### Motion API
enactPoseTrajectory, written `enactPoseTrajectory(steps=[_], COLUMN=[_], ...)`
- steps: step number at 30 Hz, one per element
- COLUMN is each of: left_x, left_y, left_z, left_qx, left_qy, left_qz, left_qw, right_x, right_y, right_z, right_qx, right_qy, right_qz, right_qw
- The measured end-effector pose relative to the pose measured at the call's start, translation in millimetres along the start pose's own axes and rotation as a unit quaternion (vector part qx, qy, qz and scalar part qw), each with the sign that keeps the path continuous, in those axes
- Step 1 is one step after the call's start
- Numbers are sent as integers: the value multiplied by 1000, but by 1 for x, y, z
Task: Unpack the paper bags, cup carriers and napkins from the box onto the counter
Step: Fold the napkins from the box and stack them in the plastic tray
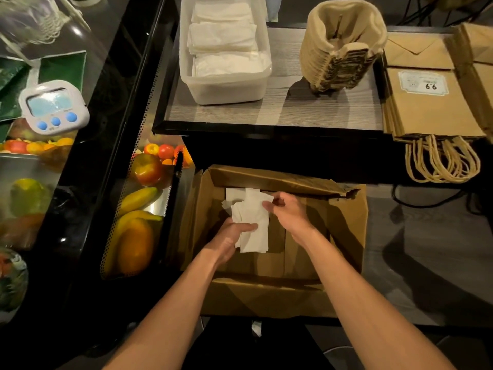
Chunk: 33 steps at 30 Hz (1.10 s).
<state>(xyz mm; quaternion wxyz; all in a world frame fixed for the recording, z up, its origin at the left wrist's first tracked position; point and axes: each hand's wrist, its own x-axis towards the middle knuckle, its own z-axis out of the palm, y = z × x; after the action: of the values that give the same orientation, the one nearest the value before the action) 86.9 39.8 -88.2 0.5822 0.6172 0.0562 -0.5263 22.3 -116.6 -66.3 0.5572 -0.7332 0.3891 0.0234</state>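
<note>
Fingers (246,227) of the left hand (226,239) curl round a loose sheaf of napkins (254,236) inside the box (346,222), and the right hand (289,213) pinches their upper edge. This is probably the napkin step. Next, they need lifting to the tub (224,89) on the counter (280,110), beside the cup carriers (341,49) and paper bags (426,110). The box floor is shadowed, so I cannot tell what else lies there.

counter (280,110) w/ napkin tub (224,88), cup carriers (338,49), bags (426,113)
</note>
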Motion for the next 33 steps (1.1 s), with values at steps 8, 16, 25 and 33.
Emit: enactPoseTrajectory(steps=[8,16,25,33], left_x=[11,15,11,13], left_y=[0,2,14,5], left_z=[-5,-9,-2,-5], left_qx=[-37,-129,-47,-70], left_qy=[44,25,-33,-35], left_qz=[0,19,5,-9], left_qw=[998,991,998,997], right_x=[-1,-8,20,21], right_y=[-13,-32,-36,-9], right_z=[-23,-62,-45,-14], right_qx=[147,194,-109,-83], right_qy=[47,-204,-290,-50], right_qz=[-54,-20,-83,-121], right_qw=[986,959,947,988])
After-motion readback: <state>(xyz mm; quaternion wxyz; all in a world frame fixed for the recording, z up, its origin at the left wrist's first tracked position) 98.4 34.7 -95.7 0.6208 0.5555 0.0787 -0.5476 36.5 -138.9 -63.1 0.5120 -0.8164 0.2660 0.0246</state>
